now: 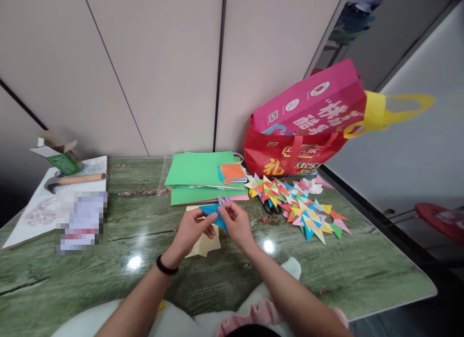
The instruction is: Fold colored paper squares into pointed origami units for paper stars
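A piece of blue origami paper point(210, 209), partly folded, is pinched between my two hands above the table. My left hand point(194, 228) grips its left side with thumb and fingers. On the right side, my right hand point(235, 223) holds it the same way. Beneath my hands lie pale yellow paper sheets point(203, 245). A folded purple paper piece point(224, 199) shows just behind my fingertips. Beyond it are green paper sheets point(199, 170), with a small stack of orange and other coloured squares point(233, 172) on top.
Colourful folded paper stars point(308, 216) lie to the right, with black-handled scissors point(272, 209) partly under them. A red gift bag point(268, 151) holding a pink box point(311, 102) stands behind. At left are a hammer point(81, 179), a green box point(65, 163) and a white board point(21, 226).
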A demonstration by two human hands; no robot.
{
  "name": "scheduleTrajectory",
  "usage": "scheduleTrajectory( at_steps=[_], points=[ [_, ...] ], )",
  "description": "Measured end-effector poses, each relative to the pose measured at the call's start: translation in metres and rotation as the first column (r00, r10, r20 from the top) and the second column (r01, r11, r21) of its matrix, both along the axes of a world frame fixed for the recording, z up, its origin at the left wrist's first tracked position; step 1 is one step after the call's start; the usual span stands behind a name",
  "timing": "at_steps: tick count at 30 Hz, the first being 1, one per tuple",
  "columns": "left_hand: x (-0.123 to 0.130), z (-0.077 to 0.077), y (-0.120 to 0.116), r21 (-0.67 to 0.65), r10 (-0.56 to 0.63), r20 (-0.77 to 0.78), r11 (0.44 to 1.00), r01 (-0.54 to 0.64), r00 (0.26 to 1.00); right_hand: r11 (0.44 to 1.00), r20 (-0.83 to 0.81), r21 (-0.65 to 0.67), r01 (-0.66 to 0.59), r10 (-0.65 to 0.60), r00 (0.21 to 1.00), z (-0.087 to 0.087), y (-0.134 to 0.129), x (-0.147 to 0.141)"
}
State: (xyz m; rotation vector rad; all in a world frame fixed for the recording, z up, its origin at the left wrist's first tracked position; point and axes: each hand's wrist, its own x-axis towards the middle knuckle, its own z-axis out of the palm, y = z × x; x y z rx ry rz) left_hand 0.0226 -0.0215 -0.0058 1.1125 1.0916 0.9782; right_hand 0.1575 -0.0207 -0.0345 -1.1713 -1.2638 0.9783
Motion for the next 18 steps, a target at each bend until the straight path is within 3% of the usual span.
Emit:
scheduleTrajectory(
  at_steps=[6,11,18],
  points=[
    [0.0,-0.007,0.0,0.032,0.065,0.063,0.997,-0.067,0.996,1.0,0.067,0.02,-0.011,0.009,0.998,0.0,-0.003,-0.003],
    [-0.009,-0.006,0.005,0.083,0.125,0.069,0.988,-0.13,0.99,0.992,0.025,-0.08,-0.101,0.103,0.994,0.002,-0.003,-0.003],
    [-0.01,-0.006,0.007,0.103,0.115,0.048,0.988,-0.119,0.992,0.998,0.165,0.026,-0.057,0.052,0.985,0.004,-0.004,-0.002]
  ],
)
